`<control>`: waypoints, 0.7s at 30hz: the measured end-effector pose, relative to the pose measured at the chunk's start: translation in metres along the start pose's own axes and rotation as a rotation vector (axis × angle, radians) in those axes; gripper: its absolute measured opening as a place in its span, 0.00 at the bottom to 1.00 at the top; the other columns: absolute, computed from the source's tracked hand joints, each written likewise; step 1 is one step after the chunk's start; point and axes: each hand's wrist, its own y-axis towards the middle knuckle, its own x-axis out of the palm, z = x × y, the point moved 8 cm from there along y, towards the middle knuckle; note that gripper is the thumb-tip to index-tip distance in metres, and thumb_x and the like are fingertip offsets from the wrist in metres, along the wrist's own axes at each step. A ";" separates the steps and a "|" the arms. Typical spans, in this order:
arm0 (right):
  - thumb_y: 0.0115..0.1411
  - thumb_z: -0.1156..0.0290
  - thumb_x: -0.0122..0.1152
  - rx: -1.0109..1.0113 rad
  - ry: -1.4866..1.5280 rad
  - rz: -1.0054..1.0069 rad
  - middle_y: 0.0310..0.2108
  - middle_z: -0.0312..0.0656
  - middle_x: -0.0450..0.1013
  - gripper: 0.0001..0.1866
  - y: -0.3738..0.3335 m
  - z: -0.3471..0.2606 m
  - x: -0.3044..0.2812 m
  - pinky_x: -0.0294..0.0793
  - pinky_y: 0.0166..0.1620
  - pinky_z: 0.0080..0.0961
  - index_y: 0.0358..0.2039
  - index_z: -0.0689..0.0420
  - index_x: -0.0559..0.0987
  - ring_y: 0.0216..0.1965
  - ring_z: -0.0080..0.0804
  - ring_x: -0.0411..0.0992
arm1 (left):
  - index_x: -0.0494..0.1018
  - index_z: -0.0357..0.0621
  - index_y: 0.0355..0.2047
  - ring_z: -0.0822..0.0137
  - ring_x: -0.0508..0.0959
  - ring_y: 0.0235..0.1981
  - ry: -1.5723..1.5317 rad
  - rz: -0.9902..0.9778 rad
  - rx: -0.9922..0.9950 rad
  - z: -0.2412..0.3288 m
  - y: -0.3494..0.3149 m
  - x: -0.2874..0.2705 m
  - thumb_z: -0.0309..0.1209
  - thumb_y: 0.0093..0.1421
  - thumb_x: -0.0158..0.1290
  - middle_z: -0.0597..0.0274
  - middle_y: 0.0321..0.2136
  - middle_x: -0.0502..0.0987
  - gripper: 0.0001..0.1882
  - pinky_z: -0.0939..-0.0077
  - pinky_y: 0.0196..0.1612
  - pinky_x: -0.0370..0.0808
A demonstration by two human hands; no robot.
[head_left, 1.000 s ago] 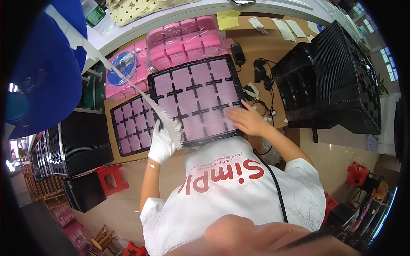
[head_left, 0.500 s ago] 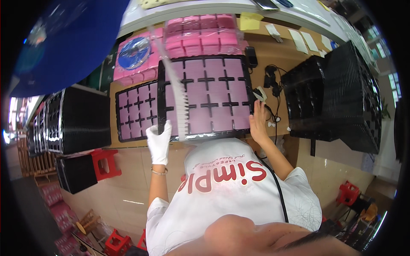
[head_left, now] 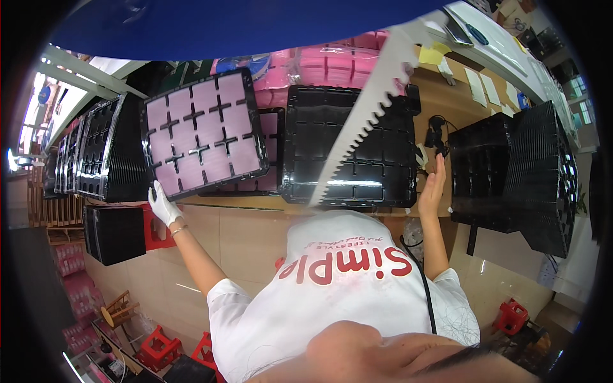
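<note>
My left hand (head_left: 164,205), in a white glove, grips the lower left corner of a black compartment tray (head_left: 263,167) filled with pink pads (head_left: 203,96). The tray is tilted and held over the left side of the table, partly covering another tray of pink pads (head_left: 271,137). In front of me lies a black tray (head_left: 306,143) with no pads showing in its compartments. My right hand (head_left: 432,189) is bare and holds nothing. Its fingers are stretched out beside that tray's right edge.
Tall stacks of black trays stand at the left (head_left: 124,153) and right (head_left: 533,179). Wrapped pink pads (head_left: 329,66) lie behind the trays. Black cables (head_left: 437,131) sit to the right. A blurred white toothed strip (head_left: 364,115) and blue shape (head_left: 242,29) block part of the view.
My left hand has carried the pink-filled tray left from the middle, and a black tray without pads now shows there. My right hand has come off the tray's edge.
</note>
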 end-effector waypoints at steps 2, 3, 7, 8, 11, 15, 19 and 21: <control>0.71 0.65 0.34 0.028 -0.014 0.003 0.66 0.51 0.53 0.25 -0.008 -0.002 0.004 0.52 0.66 0.36 0.64 0.63 0.57 0.68 0.46 0.48 | 0.65 0.37 0.57 0.64 0.72 0.49 0.049 0.027 -0.051 -0.038 0.012 -0.014 0.42 0.57 0.62 0.55 0.51 0.72 0.33 0.70 0.51 0.69; 0.71 0.65 0.34 0.043 -0.034 -0.014 0.66 0.51 0.53 0.25 -0.011 -0.005 0.006 0.52 0.66 0.36 0.64 0.63 0.57 0.68 0.45 0.48 | 0.64 0.39 0.58 0.63 0.71 0.50 0.114 -0.018 -0.061 -0.068 0.029 -0.023 0.42 0.57 0.62 0.55 0.52 0.71 0.34 0.63 0.52 0.68; 0.71 0.60 0.32 0.094 -0.038 -0.013 0.66 0.50 0.53 0.26 -0.023 -0.010 0.009 0.53 0.65 0.37 0.64 0.61 0.58 0.67 0.44 0.50 | 0.68 0.32 0.53 0.68 0.72 0.47 0.210 -0.098 -0.182 -0.143 0.024 -0.007 0.42 0.56 0.62 0.58 0.47 0.75 0.32 0.73 0.52 0.68; 0.71 0.60 0.32 0.087 -0.048 -0.022 0.66 0.50 0.53 0.26 -0.023 -0.012 0.010 0.53 0.65 0.37 0.64 0.61 0.58 0.67 0.44 0.50 | 0.68 0.30 0.52 0.67 0.73 0.44 0.309 -0.086 -0.075 -0.155 0.033 -0.011 0.43 0.56 0.62 0.57 0.46 0.75 0.32 0.75 0.51 0.68; 0.71 0.61 0.32 0.090 -0.092 -0.038 0.65 0.50 0.54 0.26 -0.027 -0.015 0.009 0.52 0.66 0.37 0.64 0.62 0.58 0.67 0.45 0.50 | 0.70 0.30 0.51 0.65 0.75 0.45 0.451 -0.106 -0.092 -0.179 0.028 0.000 0.44 0.55 0.63 0.53 0.46 0.76 0.32 0.73 0.49 0.71; 0.71 0.63 0.33 0.124 -0.116 -0.032 0.65 0.51 0.54 0.26 -0.032 -0.020 0.010 0.49 0.66 0.38 0.64 0.63 0.57 0.68 0.47 0.48 | 0.74 0.33 0.42 0.51 0.78 0.40 1.220 0.023 0.466 -0.103 -0.034 0.076 0.31 0.53 0.58 0.46 0.37 0.78 0.18 0.59 0.45 0.74; 0.70 0.63 0.35 0.076 -0.065 -0.042 0.65 0.52 0.55 0.26 -0.028 -0.023 0.026 0.47 0.67 0.39 0.64 0.63 0.57 0.67 0.48 0.49 | 0.74 0.42 0.43 0.49 0.75 0.44 0.732 -0.778 0.650 -0.113 -0.155 0.200 0.32 0.54 0.56 0.49 0.42 0.76 0.17 0.57 0.51 0.70; 0.70 0.63 0.36 0.014 -0.054 -0.085 0.64 0.52 0.55 0.26 -0.022 -0.034 0.035 0.47 0.67 0.39 0.64 0.63 0.57 0.67 0.48 0.49 | 0.65 0.66 0.58 0.53 0.56 0.65 1.150 -0.965 0.741 -0.155 -0.214 0.217 0.43 0.55 0.55 0.55 0.63 0.59 0.28 0.38 0.63 0.51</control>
